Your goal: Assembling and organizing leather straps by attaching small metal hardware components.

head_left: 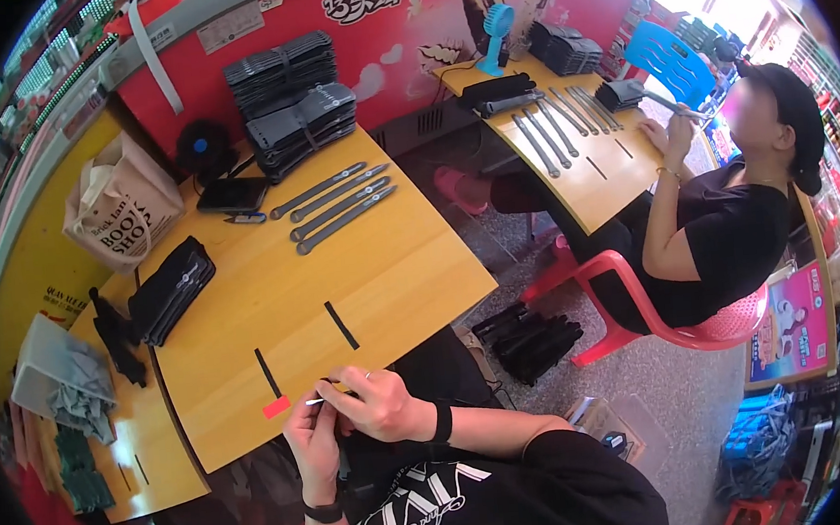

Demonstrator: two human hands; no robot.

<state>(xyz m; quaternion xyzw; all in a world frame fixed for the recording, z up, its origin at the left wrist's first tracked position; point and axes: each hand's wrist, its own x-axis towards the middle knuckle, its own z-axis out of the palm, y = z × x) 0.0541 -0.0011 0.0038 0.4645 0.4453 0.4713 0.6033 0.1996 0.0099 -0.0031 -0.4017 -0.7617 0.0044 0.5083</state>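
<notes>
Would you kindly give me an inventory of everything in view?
near table: 1, yellow, centre left
straps: 4, grey, near table
pouches: many, grey, near table's back
strips: 2, black, near table
bundle: 1, black, near table
tag: 1, red, near table's edge
tote: 1, beige, left
bin: 1, white, left
far table: 1, yellow, right
far straps: several, grey, far table
fan: 1, blue, far table
co-worker: 1, black-clothed, at far table
chairs: at least 2, pink and blue, right
pile: 1, black, floor
small item: 1, whitish, lower centre, unclear
left grip: 1, bare, lower centre
right grip: 1, bare, beside left grip
</notes>
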